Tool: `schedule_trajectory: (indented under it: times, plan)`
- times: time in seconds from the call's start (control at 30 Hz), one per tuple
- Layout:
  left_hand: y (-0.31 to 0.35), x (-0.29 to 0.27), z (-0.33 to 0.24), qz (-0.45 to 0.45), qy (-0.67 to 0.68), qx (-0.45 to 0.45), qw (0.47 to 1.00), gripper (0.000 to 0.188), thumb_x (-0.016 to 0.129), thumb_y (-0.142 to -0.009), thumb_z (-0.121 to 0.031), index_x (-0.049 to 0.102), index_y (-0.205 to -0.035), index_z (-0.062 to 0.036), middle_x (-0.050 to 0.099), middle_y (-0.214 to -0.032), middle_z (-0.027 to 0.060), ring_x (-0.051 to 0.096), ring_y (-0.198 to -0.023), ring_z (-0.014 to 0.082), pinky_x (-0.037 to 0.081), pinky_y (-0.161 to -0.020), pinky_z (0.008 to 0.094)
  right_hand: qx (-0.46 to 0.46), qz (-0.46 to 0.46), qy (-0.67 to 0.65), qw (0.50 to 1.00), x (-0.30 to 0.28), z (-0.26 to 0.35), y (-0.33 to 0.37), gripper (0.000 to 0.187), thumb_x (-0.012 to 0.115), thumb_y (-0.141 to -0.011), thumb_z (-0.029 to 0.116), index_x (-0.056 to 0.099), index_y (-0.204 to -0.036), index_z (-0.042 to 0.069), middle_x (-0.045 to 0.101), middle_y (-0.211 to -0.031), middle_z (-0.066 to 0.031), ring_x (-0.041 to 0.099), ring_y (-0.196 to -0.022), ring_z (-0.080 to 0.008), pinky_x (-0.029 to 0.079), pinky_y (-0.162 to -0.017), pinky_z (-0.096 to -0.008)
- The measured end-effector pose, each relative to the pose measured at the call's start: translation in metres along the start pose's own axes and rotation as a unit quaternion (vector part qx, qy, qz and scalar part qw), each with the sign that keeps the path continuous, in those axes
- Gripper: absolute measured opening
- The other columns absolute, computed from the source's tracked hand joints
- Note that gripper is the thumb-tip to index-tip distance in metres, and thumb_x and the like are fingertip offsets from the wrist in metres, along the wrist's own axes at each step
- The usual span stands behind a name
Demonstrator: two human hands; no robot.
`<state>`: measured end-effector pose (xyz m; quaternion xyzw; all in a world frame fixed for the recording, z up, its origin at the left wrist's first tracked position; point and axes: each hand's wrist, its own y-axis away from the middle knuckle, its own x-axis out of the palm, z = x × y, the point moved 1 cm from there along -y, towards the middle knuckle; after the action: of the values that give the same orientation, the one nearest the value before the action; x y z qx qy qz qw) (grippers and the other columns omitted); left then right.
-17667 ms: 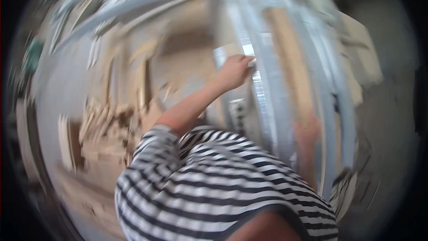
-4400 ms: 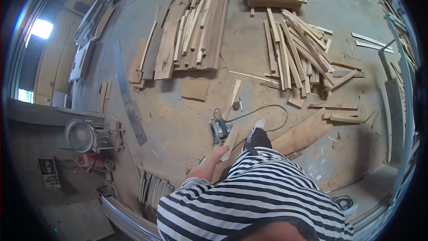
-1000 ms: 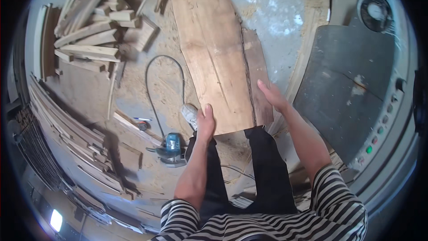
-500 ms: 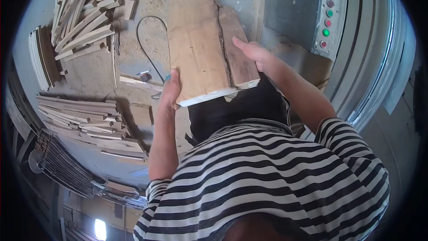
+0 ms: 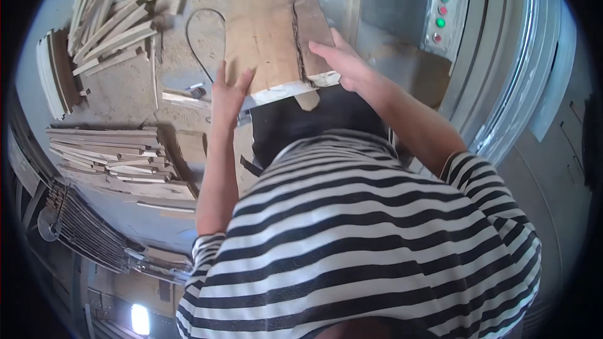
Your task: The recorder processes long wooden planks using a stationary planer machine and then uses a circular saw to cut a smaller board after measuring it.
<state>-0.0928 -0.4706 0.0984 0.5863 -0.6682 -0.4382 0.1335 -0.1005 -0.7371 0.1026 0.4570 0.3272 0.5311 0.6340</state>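
Observation:
A wide, pale brown wooden board (image 5: 260,34) lies before my body, its far end angled to a point. A dark, jagged seam runs lengthwise along it; to the right of that is a browner strip. The near end shows a whitish face. My left hand (image 5: 230,93) grips the near left corner, thumb over the top and a finger along the side edge. My right hand (image 5: 345,66) holds the right edge, thumb laid on the brown strip. Fingertips beneath the board are hidden. Below its near end shows a light tan pointed piece (image 5: 307,100).
Loose wooden strips (image 5: 116,19) lie heaped at the far left, with stacked slats (image 5: 116,157) nearer me. A dark cable (image 5: 190,37) loops beside the board. At right stands a button panel (image 5: 441,12) beside long metal rails (image 5: 490,88). Sawdust covers the work surface.
The board and both hands have shifted slightly left and away from me. More of the near end face shows, and my left fingers have spread over the corner.

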Motion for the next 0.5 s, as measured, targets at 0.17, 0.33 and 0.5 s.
schedule_trajectory:
  times: [0.17, 0.33, 0.5]
  plan:
    - [-0.001, -0.009, -0.07, -0.157, -0.369, 0.362, 0.842, 0.066, 0.073, -0.08, -0.052, 0.058, -0.132, -0.0136, 0.055, -0.132, 0.0202, 0.051, -0.125, 0.0326, 0.03, -0.108, 0.0541, -0.094, 0.148, -0.072, 0.982, -0.002, 0.062, 0.001, 0.087, 0.066, -0.096, 0.04, 0.016, -0.158, 0.005, 0.032, -0.157, -0.0197, 0.027, -0.147, -0.0299, 0.027, -0.118, -0.0435]
    - [-0.036, -0.009, -0.152, -0.126, -0.503, 0.397, 0.757, 0.062, 0.079, -0.072, -0.049, 0.061, -0.117, -0.0108, 0.063, -0.11, 0.0099, 0.06, -0.102, 0.0299, 0.046, -0.086, 0.0439, -0.344, 0.011, 0.302, 0.889, 0.0, 0.125, -0.008, 0.07, 0.063, -0.095, 0.048, 0.038, -0.151, 0.014, 0.037, -0.151, -0.0216, 0.038, -0.14, -0.0353, 0.034, -0.113, -0.0485]
    - [-0.081, -0.006, -0.212, -0.116, -0.492, 0.468, 0.724, 0.054, 0.078, -0.076, -0.051, 0.055, -0.094, -0.0056, 0.066, -0.09, 0.0128, 0.067, -0.088, 0.0313, 0.049, -0.078, 0.0447, -0.755, -0.139, 0.452, 0.453, 0.024, 0.207, -0.045, 0.038, 0.069, -0.091, 0.038, 0.067, -0.119, 0.012, 0.064, -0.119, -0.0169, 0.061, -0.113, -0.0317, 0.051, -0.09, -0.04]
